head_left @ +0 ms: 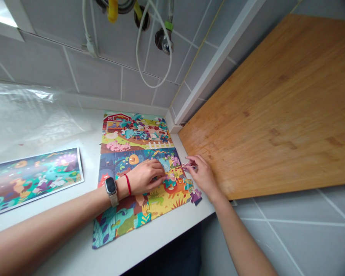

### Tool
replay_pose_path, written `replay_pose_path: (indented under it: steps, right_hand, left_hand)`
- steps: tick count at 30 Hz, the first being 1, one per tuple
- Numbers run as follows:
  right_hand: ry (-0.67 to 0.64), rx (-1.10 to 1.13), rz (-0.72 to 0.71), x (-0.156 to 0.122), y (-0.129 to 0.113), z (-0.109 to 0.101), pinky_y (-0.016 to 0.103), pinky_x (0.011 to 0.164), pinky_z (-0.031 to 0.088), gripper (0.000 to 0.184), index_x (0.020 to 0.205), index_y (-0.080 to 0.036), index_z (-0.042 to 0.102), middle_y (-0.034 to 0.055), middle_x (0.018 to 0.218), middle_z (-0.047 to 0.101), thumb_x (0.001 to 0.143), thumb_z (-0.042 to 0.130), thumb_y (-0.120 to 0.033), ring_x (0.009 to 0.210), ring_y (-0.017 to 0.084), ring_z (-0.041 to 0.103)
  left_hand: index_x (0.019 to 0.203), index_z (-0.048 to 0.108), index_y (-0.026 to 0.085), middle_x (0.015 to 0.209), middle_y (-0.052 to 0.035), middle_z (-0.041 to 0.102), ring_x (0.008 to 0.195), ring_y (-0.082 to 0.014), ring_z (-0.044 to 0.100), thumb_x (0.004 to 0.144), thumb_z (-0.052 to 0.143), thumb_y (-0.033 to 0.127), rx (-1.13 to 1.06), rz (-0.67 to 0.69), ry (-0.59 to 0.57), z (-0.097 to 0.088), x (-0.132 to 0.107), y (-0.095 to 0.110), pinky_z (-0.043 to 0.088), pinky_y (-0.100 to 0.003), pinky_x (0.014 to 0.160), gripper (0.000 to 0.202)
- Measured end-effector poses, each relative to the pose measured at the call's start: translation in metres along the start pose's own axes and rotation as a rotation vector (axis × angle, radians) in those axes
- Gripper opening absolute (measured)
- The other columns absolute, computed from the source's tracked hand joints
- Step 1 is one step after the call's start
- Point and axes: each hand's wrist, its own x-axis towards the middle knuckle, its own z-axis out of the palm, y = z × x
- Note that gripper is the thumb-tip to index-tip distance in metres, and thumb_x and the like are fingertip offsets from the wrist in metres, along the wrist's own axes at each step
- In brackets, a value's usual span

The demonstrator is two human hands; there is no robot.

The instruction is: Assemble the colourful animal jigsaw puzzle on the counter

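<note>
A colourful jigsaw puzzle (123, 153) lies on the white counter (74, 253), mostly joined. My left hand (145, 176), with a smartwatch and a red string on the wrist, rests on the puzzle's middle right; its fingers are curled and press down on pieces. My right hand (202, 176) is at the puzzle's right edge and pinches a small puzzle piece (188, 166) between thumb and fingers. A loose purple piece (195, 196) lies just below that hand, at the puzzle's lower right corner.
A printed picture sheet (31, 180) lies to the left on the counter. Clear plastic film (22, 111) covers the back left. A wooden board (276, 103) stands at the right. Hoses and cables (155, 46) hang on the tiled wall.
</note>
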Motion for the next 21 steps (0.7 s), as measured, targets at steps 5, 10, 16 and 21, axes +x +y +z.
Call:
replay_pose_path:
  steps: [5,10,16,21]
  right_hand:
    - [-0.182,0.375,0.032,0.023,-0.011,0.011,0.037,0.091,0.063,0.031,0.122,-0.023,0.072,0.0061,0.105,0.079,0.092,0.064,-0.021,0.096,0.020,0.076]
    - [-0.310,0.422,-0.147,0.058,-0.023,0.032,0.039,0.111,0.053,0.042,0.131,-0.026,0.070,0.0061,0.128,0.075,0.094,0.057,-0.014,0.126,0.020,0.067]
    - [-0.022,0.198,-0.074,0.065,-0.005,0.036,0.036,0.101,0.055,0.026,0.113,-0.023,0.076,0.0075,0.115,0.073,0.096,0.058,-0.017,0.112,0.020,0.069]
    - [-0.187,0.030,-0.060,0.047,-0.002,0.045,0.042,0.108,0.051,0.043,0.121,-0.023,0.075,0.0084,0.121,0.067,0.082,0.086,-0.035,0.116,0.025,0.065]
  left_hand:
    - [0.116,0.070,0.020,0.112,-0.0098,0.072,0.104,-0.0245,0.063,0.100,0.050,0.020,0.047,-0.083,0.074,-0.001,-0.001,-0.002,0.052,-0.039,0.094,0.025]
    - [0.111,0.071,0.022,0.118,-0.0100,0.070,0.108,-0.0267,0.062,0.097,0.053,0.018,0.170,-0.156,0.103,-0.001,-0.002,-0.002,0.053,-0.042,0.092,0.023]
    - [0.112,0.071,0.021,0.132,-0.0129,0.066,0.120,-0.0322,0.060,0.098,0.054,0.021,0.278,-0.230,0.096,0.005,-0.004,-0.005,0.055,-0.051,0.098,0.022]
    - [0.125,0.068,0.019,0.145,-0.0129,0.063,0.140,-0.0387,0.049,0.096,0.056,0.020,0.316,-0.260,0.048,0.009,-0.005,-0.006,0.048,-0.061,0.110,0.031]
